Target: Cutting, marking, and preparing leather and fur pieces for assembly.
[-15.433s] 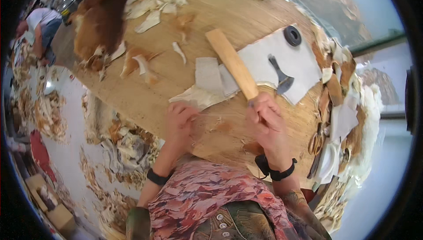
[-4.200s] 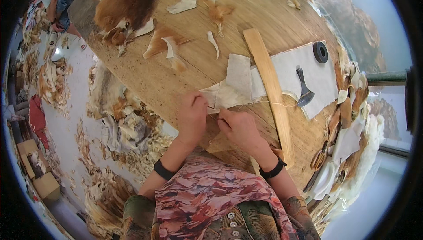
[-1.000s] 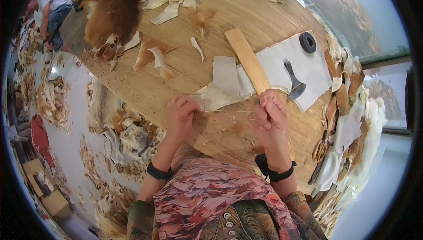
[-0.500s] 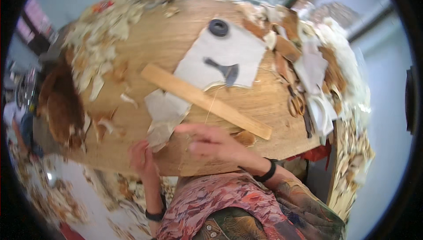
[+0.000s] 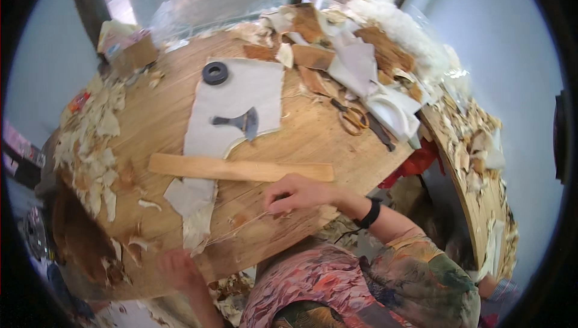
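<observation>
My right hand point(image 5: 304, 194) is over the table near its front edge, thumb and fingers pinched on a thin pale thread point(image 5: 238, 229). The thread stretches down-left toward my left hand point(image 5: 182, 272), whose fingers are blurred by motion. That hand is beside the lower tip of a pale hide piece point(image 5: 197, 207). Above my right hand, a flat wooden strip point(image 5: 241, 168) lies across the hide. Farther back, a dark round-bladed knife point(image 5: 241, 122) and a roll of black tape point(image 5: 215, 73) rest on a large light-grey hide panel point(image 5: 198, 108).
Scissors point(image 5: 352, 120) with orange-brown handles lie at the right beside piled fur and hide pieces point(image 5: 361, 57). Hide scraps point(image 5: 96, 141) cover the table's left side. A brown fur piece point(image 5: 84, 232) sits at the near left, a cardboard box point(image 5: 133, 52) at the back left.
The view has swung right, and the tabletop things sit turned in it. My hands have moved apart, the left one down toward me, with the thread drawn between them.
</observation>
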The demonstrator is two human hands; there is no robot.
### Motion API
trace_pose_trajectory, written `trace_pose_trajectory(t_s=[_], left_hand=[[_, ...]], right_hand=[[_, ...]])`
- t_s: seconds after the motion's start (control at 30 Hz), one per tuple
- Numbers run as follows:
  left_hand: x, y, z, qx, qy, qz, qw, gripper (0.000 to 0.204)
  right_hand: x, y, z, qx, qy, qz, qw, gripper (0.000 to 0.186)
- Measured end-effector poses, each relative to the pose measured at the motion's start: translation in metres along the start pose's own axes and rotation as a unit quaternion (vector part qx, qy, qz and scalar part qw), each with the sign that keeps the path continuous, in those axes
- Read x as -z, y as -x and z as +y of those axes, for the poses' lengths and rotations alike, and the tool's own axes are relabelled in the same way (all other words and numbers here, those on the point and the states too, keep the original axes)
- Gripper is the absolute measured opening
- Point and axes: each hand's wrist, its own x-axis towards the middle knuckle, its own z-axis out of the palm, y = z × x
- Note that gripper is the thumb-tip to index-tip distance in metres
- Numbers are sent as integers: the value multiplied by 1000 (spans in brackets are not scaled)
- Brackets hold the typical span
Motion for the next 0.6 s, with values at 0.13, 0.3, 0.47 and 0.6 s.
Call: trace_pose_trajectory(t_s=[0.13, 0.3, 0.47, 0.6], left_hand=[[4, -11, -13, -21, -65, 9, 998, 14], [-11, -17, -15, -45, -144, 23, 988, 16], [-12, -28, 14, -56, -137, -24, 989, 15], [-28, -21, -11, -75, -157, 85, 981, 12]], right_hand=[[46, 54, 16, -6, -10, 118, 993, 17], [92, 93, 37, -74, 339, 283, 894, 14], [142, 115, 68, 35, 488, 354, 797, 16], [280, 230, 110, 272, -33, 674, 686, 9]])
